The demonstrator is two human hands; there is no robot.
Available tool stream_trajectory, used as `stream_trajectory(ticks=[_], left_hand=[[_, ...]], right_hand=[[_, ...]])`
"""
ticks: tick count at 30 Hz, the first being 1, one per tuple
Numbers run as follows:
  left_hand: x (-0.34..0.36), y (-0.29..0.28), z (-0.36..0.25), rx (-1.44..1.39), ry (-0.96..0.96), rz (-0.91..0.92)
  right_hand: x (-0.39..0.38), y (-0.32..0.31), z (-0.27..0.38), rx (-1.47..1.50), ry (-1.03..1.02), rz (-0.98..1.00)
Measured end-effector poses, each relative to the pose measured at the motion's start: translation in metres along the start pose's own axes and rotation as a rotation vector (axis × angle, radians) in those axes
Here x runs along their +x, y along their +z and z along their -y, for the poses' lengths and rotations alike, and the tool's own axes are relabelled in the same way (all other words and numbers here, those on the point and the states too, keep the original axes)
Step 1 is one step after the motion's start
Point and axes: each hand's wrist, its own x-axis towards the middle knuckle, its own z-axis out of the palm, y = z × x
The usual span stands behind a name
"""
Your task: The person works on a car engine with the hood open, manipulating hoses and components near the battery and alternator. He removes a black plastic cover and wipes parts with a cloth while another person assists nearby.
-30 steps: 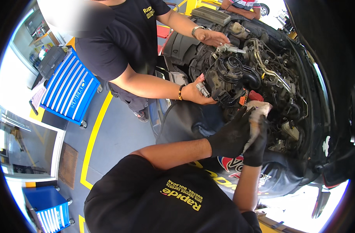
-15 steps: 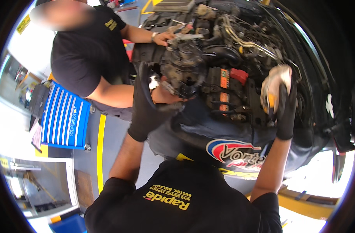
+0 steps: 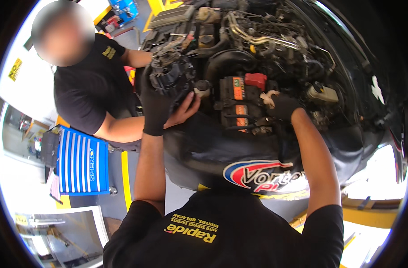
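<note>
My left hand [image 3: 155, 107], in a black glove, is closed against the left side of a dark round engine housing [image 3: 170, 77]; its fingertips are partly hidden. A co-worker's bare hand [image 3: 186, 110] is at the lower right of that housing, by a small cap-like part [image 3: 202, 88]. My right hand [image 3: 285, 107], also black-gloved, pinches a crumpled off-white rag [image 3: 269, 98] just right of the car battery [image 3: 230, 107]. Above the rag is the battery's red terminal cover [image 3: 256, 81].
The co-worker [image 3: 85, 85] stands at the left of the open engine bay. A fluid reservoir [image 3: 323, 94] sits right of my right hand. A dark fender cover [image 3: 199, 149] drapes the near edge. Behind the co-worker stands a blue tool cabinet [image 3: 83, 161].
The housing has shifted left, and my left hand has gone from spread beside it to closed against it. My right hand has carried the rag leftward, from the reservoir to the battery.
</note>
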Motion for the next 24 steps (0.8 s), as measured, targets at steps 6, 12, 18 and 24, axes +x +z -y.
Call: stream_trajectory(ticks=[6,12,18,24], left_hand=[[0.03,-0.037,-0.015,0.056,0.083,-0.199],[0.054,-0.07,-0.025,0.131,0.273,-0.156],[0.117,-0.07,-0.047,-0.334,0.435,-0.054],[0.179,-0.041,-0.097,0.043,0.613,0.009]], right_hand=[[0.004,-0.028,-0.007,0.002,0.096,0.06],[-0.013,-0.094,0.061,0.336,-0.18,-0.479],[0.008,-0.159,0.134,1.164,-0.687,-0.601],[0.045,-0.193,0.156,1.143,-0.737,-0.477]])
